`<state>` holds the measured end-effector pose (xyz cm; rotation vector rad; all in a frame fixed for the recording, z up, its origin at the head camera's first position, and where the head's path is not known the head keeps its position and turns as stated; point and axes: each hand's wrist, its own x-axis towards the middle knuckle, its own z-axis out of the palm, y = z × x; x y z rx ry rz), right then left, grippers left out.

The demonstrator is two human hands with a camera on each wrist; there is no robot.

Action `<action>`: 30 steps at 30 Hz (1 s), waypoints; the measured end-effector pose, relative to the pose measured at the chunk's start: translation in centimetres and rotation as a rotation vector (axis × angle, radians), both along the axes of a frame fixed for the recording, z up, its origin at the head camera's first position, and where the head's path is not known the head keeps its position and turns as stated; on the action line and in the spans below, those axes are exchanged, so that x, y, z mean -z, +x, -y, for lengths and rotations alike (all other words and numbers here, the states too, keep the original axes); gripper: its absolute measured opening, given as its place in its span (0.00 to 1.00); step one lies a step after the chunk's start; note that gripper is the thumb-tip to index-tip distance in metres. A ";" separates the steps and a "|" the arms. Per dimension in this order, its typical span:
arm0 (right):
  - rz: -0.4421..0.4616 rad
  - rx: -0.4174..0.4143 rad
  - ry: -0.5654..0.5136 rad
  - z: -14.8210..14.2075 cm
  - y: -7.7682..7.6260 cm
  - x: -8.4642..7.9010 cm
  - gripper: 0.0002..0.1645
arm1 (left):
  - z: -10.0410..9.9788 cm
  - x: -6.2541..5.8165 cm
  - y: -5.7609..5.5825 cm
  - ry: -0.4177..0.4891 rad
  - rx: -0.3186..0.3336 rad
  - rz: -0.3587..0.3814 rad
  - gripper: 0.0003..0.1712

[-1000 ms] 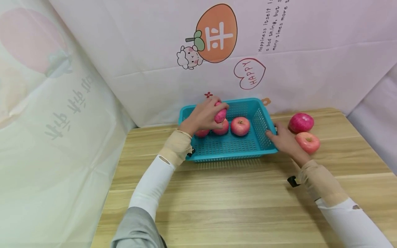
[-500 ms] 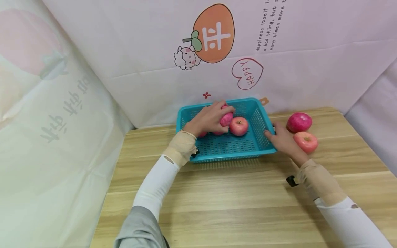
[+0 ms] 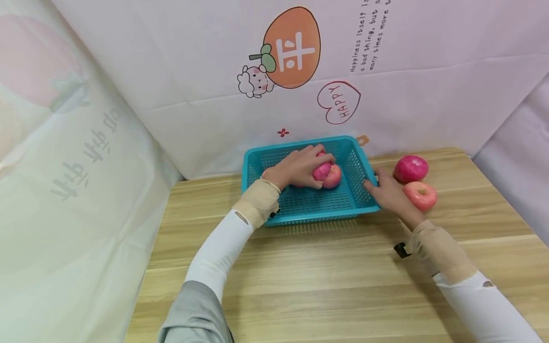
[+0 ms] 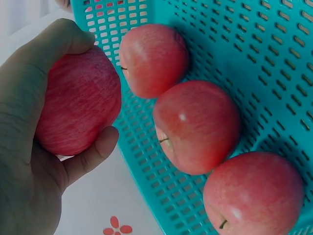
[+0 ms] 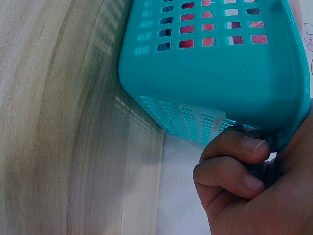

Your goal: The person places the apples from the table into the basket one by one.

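Note:
My left hand (image 3: pixel 300 167) holds a deep-pink apple (image 4: pixel 80 100) above the turquoise plastic basket (image 3: pixel 317 217), with thumb and fingers curled round it. Three more apples lie in a row inside: one at the end of the row (image 4: pixel 154 58), a middle apple (image 4: pixel 198 127) and a third apple (image 4: pixel 254 193). From the head view, the held apple overlaps one of them, and the hand covers most of the others. At the basket's right end my right hand (image 3: pixel 390 193) grips the rim, its fingers curled under the edge in the right wrist view.
On the wooden table (image 3: pixel 309 276), right of the basket, sit a magenta apple (image 3: pixel 411 168) and a lighter pink apple (image 3: pixel 420 196), close beside my right hand. A printed white cloth (image 3: pixel 206 128) hangs right behind the basket; another covers the left side.
My left hand has carried its apple rightward and slightly lower over the basket, from the left apples toward the rightmost one. My right hand keeps its grip on the rim.

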<state>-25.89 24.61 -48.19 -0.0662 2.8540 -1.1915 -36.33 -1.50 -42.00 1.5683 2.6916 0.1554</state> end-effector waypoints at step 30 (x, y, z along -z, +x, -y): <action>0.039 -0.009 -0.013 0.1 0.0 0.0 0.35 | -3.7 1.6 1.1 -0.195 0.174 -0.045 0.36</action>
